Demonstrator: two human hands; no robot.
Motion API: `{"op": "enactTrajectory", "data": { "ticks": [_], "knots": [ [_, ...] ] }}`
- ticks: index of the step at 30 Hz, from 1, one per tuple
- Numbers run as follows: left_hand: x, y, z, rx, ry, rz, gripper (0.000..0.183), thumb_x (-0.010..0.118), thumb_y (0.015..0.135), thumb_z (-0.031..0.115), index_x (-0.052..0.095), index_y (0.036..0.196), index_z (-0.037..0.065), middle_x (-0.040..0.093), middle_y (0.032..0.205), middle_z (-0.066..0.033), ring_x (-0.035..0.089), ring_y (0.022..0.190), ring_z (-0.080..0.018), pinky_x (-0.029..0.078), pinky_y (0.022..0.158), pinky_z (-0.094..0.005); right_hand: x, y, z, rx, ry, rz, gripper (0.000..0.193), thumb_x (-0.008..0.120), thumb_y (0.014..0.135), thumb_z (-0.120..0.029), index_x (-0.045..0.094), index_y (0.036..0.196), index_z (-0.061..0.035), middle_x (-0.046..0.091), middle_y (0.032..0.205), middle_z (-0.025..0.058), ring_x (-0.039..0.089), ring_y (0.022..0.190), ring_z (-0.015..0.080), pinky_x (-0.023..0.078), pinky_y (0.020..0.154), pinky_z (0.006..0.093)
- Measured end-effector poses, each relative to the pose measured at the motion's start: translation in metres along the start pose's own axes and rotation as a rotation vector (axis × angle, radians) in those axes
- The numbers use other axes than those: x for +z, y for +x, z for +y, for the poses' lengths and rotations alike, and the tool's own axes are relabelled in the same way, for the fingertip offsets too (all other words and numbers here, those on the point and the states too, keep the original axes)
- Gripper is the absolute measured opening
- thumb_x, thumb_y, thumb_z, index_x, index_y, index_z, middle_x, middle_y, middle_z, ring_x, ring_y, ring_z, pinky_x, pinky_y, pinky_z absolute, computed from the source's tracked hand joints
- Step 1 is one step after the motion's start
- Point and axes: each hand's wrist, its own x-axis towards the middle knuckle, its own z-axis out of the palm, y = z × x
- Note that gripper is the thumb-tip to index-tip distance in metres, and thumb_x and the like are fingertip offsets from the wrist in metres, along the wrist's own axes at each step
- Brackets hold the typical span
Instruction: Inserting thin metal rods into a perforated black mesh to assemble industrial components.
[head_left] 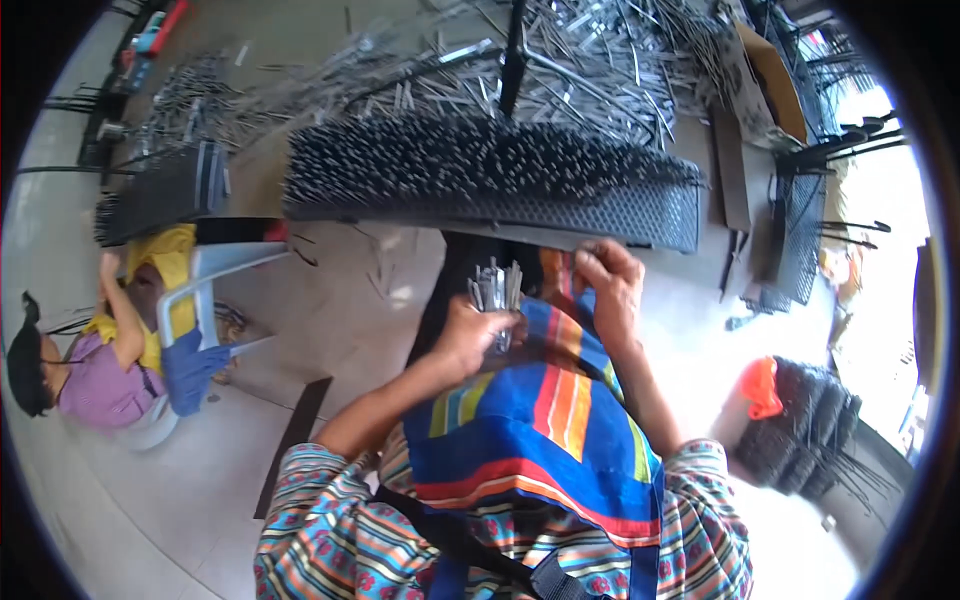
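Currently, handling gathered pieces seems the step: the left hand (pixel 466 337) has its grip closed around a metal-strip bundle (pixel 497 288), between mesh tray (pixel 610 216) and striped apron (pixel 480 400). The right hand (pixel 614 280) curls, contents unclear. Moving calls for keeping the strips together.

"What colours are you wearing?"
"My apron (pixel 480 415) is blue with red, orange and yellow-green stripes; my sleeves (pixel 312 505) are striped too, with red flowers."
"And the metal strips (pixel 497 285) in your left grip (pixel 468 337)?"
"Silvery grey. The mesh tray (pixel 640 218) is dark grey, its rods (pixel 440 165) black with pale tips."
"Your co-worker's shirt (pixel 108 388)?"
"Purple."
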Motion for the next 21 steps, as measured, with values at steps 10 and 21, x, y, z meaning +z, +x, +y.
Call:
{"op": "enactTrajectory", "data": {
  "ticks": [10,21],
  "knots": [
    [0.002,-0.006,0.009,-0.047,-0.08,-0.074,0.009,0.065,0.08,-0.002,0.064,0.088,-0.005,0.068,0.078,-0.014,0.067,0.065,-0.0218,0.056,0.058,-0.0317,0.023,0.032,-0.013,-0.653,-0.073,0.067,0.01,0.058,0.087,0.007,0.065,0.093,0.0031,0.062,0.084,0.0034,0.06,0.071,0.0074,0.047,0.065,0.0194],
    [0.007,0.015,0.018,0.0,-0.236,-0.061,0.017,0.066,0.078,-0.005,0.064,0.095,-0.005,0.069,0.083,-0.016,0.068,0.068,-0.0245,0.057,0.059,-0.0341,0.025,0.045,-0.009,-0.801,-0.311,0.053,0.014,0.059,0.081,0.011,0.065,0.093,0.0051,0.064,0.093,0.0083,0.062,0.073,0.0103,0.048,0.065,0.0197]
  ]
}}
